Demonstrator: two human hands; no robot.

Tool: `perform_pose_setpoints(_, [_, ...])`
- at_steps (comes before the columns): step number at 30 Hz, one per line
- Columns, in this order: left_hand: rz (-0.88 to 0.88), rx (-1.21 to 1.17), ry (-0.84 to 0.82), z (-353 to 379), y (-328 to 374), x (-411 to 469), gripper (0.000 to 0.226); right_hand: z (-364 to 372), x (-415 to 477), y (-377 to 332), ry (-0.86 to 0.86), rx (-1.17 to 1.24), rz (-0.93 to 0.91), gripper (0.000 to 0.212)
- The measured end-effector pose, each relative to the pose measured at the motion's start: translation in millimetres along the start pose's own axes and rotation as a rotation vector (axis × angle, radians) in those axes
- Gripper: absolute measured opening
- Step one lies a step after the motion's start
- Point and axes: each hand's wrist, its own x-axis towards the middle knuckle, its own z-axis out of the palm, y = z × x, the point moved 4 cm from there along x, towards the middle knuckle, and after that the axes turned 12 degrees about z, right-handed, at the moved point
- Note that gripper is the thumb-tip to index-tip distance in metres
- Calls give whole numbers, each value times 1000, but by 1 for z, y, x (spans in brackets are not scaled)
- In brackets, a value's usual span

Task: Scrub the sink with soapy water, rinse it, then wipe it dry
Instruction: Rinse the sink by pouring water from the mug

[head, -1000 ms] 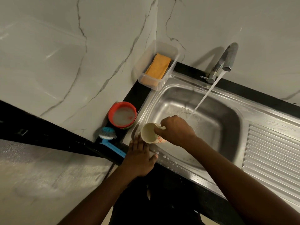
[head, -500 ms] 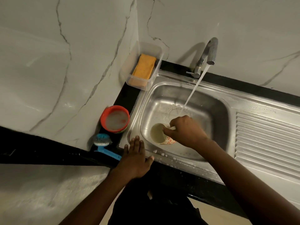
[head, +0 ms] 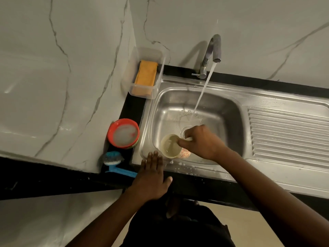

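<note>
Tap [head: 213,49] running into sink [head: 222,104], set at the worktop's left corner. Right hand [head: 203,141] pinches the cup [head: 170,146] by its rim at basin's front-left. Left hand [head: 151,177] flat, fingers straight, on front rim. Likely rinsing; wiping dry is yet to do.

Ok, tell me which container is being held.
The cream cup, gripped by the right hand in the sink; the red bowl and clear tub stand untouched on the counter.
</note>
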Motion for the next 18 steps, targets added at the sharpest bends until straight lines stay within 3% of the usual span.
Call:
perform_pose_setpoints(5, [80,-42,-38,2,19,-2,86,-21,-21,37,27,-23,65,57])
perform_pose_setpoints(13, [-116,-40,18,17,55,-10,95,-28,-48,31,94,-356,-36,54])
perform_pose_setpoints(18, [-4,-8,92,25,73,6,91,-22,-55,27,79,-405,-92,60])
